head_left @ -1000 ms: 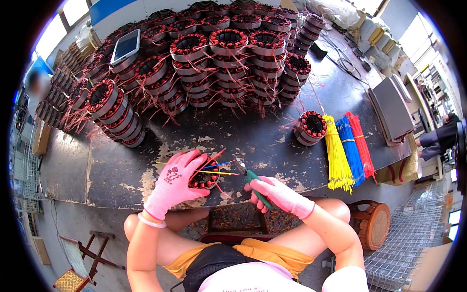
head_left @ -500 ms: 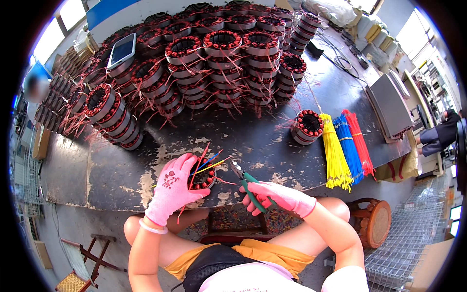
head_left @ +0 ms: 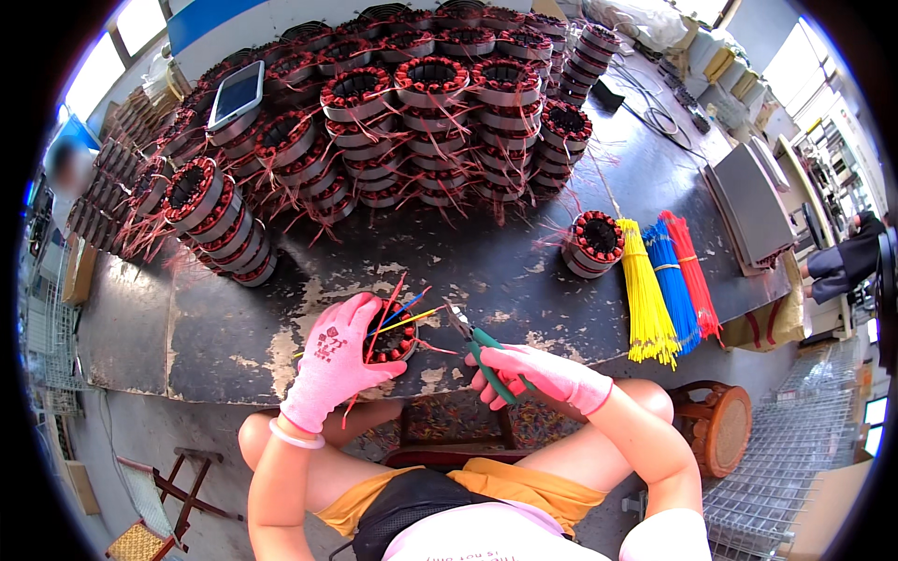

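- A dark, worn workbench [head_left: 234, 327] with pale patches of chipped paint curves across the view.
- At its far side, round motor stators [head_left: 430, 103] wound with red copper wire are stacked in tall columns, loose wire ends sticking out all around.
- A tablet [head_left: 236, 92] lies flat on top of the left stacks.
- One single stator [head_left: 594, 241] stands apart to the right, just beside three bundles of thin sleeves: yellow [head_left: 645, 299], blue [head_left: 672, 280] and red [head_left: 694, 271], lying side by side.
- A grey flat box [head_left: 753, 206] sits near the right edge of the bench.
- The left hand [head_left: 332, 365], in a pink knit glove, is wrapped around a small stator [head_left: 391, 338] at the near edge of the bench; red, blue and yellow leads fan upward from it.
- The right hand [head_left: 533, 372], also pink-gloved, grips green-handled pliers [head_left: 482, 351], the metal tip pointing toward the leads, close to the yellow one.
- A round wooden stool [head_left: 716, 425] stands by the person's right knee.
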### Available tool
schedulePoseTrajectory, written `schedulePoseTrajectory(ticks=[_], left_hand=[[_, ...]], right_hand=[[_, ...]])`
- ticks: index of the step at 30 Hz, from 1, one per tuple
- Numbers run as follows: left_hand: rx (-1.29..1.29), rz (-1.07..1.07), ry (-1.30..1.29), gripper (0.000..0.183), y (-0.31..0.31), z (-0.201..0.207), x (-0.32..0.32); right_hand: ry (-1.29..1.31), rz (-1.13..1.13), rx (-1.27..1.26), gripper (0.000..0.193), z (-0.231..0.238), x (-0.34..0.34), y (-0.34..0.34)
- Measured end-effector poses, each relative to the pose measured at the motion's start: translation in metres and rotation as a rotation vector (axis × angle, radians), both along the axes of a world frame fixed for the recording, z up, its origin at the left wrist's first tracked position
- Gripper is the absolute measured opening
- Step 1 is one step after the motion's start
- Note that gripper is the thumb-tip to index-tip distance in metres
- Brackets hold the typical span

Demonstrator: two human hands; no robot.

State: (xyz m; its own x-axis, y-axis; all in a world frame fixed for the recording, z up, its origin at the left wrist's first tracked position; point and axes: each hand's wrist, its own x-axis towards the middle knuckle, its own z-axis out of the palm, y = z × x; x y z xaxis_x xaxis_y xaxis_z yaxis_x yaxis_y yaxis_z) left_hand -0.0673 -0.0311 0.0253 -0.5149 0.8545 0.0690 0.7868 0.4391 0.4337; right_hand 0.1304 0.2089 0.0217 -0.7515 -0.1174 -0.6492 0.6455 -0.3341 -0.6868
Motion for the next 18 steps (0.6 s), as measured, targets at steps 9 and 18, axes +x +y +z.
schedulePoseTrajectory(ticks=[9,18], left_hand=[[0.031,0.016,0.056,0.090,0.000,-0.006,0.001],[0.024,0.330,0.254,0.084,0.007,-0.020,0.032]], right_hand=[[0.046,-0.047,0.161,0.053,-0.005,-0.012,-0.001],[-0.065,-0.021,-0.176,0.054,-0.007,0.015,0.003]])
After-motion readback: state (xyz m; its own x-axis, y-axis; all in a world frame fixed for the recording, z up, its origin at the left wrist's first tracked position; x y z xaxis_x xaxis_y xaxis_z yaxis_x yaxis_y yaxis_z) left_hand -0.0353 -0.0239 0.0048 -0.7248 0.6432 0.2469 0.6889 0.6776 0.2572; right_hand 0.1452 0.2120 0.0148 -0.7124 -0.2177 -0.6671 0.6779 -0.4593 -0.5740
